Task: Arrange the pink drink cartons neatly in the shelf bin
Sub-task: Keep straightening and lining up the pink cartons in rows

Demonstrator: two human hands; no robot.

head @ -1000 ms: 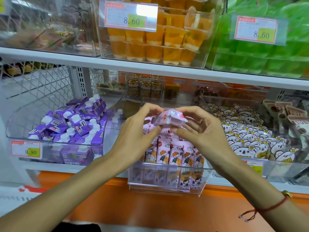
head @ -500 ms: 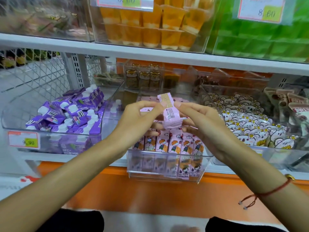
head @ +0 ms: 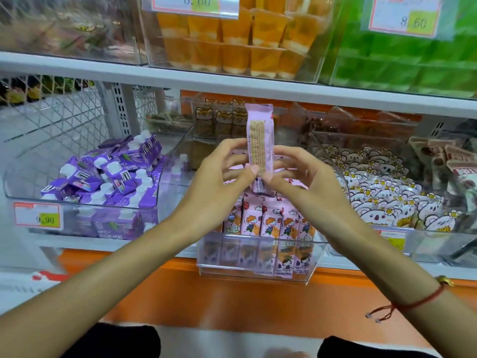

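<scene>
Far to the left of the left hand, purple drink packs with white caps are piled in a clear bin, and a price tag is stuck on its front.

The left hand is held up in front of the shelf. Its grip is closed on a pink carton: the low end of the carton is pinched by the thumb, and the fingers are curled behind it.

The pink carton is held upright between the two hands. Most of it sticks up above both grips, with its printed back turned to the camera.

The right hand is just to the right of the carton. Its thumb is pressed on the low end of the carton, beside the left thumb, and its fingers are curled round the far side. A red string is worn on the right wrist.

Right below both hands, more pink cartons are stood in rows in the clear shelf bin.

To the right of the right hand, white bear snack bags are heaped in another bin.
</scene>
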